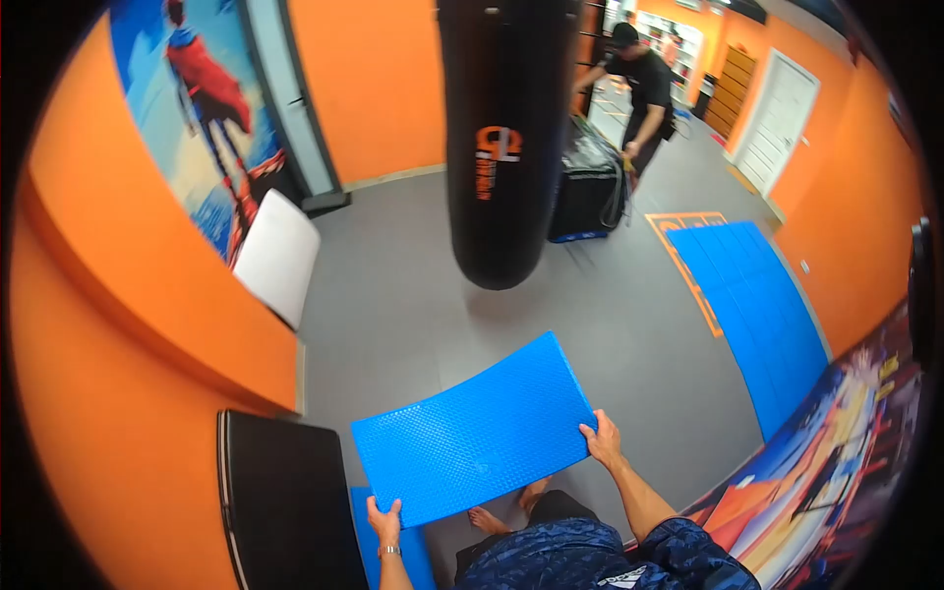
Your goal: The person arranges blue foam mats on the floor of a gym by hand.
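Observation:
A blue textured foam mat (477, 428) is held out in front of my body, spanning between both hands. My left hand (385, 523) grips its near left corner, thumb on top. On the right side edge, my right hand (603, 440) is closed with the thumb over the upper face and the other fingers mostly hidden. Beneath my left hand, part of another blue mat (408, 560) shows on the floor. My bare feet (489, 521) are partly visible below the held mat's near edge.
A black punching bag (501, 147) hangs ahead. Behind it, a person (644, 88) in black handles a large black box (587, 192). Blue mats (752, 305) lie along the right wall. A black padded panel (285, 501) stands at left, with a white panel (280, 256) farther off.

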Motion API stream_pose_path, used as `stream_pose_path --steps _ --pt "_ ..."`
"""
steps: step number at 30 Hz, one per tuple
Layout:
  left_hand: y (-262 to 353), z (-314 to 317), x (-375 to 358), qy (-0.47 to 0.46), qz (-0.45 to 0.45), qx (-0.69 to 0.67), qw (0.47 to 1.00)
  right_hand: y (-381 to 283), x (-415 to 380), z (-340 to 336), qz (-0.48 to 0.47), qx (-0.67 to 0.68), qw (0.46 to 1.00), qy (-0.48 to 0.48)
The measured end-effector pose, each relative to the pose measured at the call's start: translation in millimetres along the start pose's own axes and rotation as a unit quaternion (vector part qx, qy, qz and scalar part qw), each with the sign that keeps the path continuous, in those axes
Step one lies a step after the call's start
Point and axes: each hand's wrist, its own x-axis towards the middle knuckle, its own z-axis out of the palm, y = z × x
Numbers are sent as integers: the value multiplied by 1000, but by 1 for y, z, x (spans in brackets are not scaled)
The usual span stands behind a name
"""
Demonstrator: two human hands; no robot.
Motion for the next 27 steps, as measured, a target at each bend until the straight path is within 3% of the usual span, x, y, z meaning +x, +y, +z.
stream_pose_path --steps 8,14,23,27 --pt "105 142 14 -161 110 72 978 124 -40 -94 170 27 978 121" --pt "179 270 -33 -222 165 102 956 246 -49 -141 261 42 945 194" --pt "251 457 -113 -310 219 156 912 317 -53 -278 368 68 898 232" --pt "272 529 -147 -338 261 173 888 372 -70 -292 388 57 875 285"
